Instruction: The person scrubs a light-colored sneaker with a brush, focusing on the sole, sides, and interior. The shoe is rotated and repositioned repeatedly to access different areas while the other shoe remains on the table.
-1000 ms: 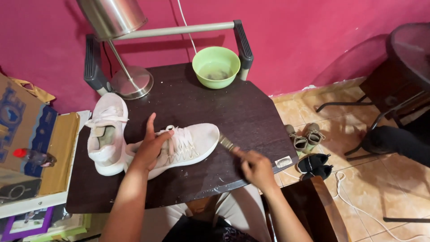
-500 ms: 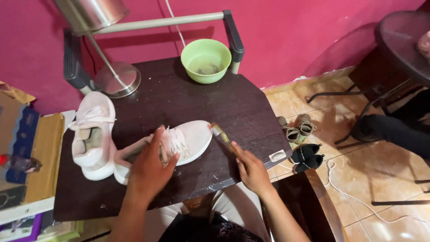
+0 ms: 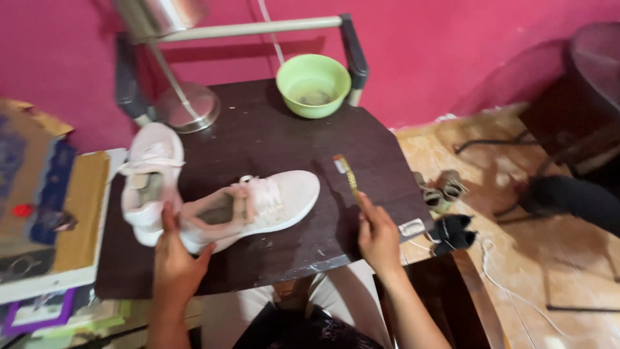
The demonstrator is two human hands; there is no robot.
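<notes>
Shoe (image 3: pixel 258 205) in pale pink lies on its side at the middle of the dark bench (image 3: pixel 271 139), toe toward the right, and my left hand (image 3: pixel 174 258) grips its heel from below. My right hand (image 3: pixel 378 236), right of centre near the bench's edge, is closed round a small brush (image 3: pixel 347 173) that points up the frame, apart from the toe. A second pale shoe (image 3: pixel 150 181) lies at the left touching the first, with a green bowl (image 3: pixel 313 84) and a metal lamp base (image 3: pixel 187 106) toward the top.

Green bowl (image 3: pixel 313 84), metal lamp base (image 3: pixel 187 106), small shoes (image 3: pixel 445 207) on tiled floor (image 3: pixel 516 258), pink wall (image 3: pixel 452 45)
</notes>
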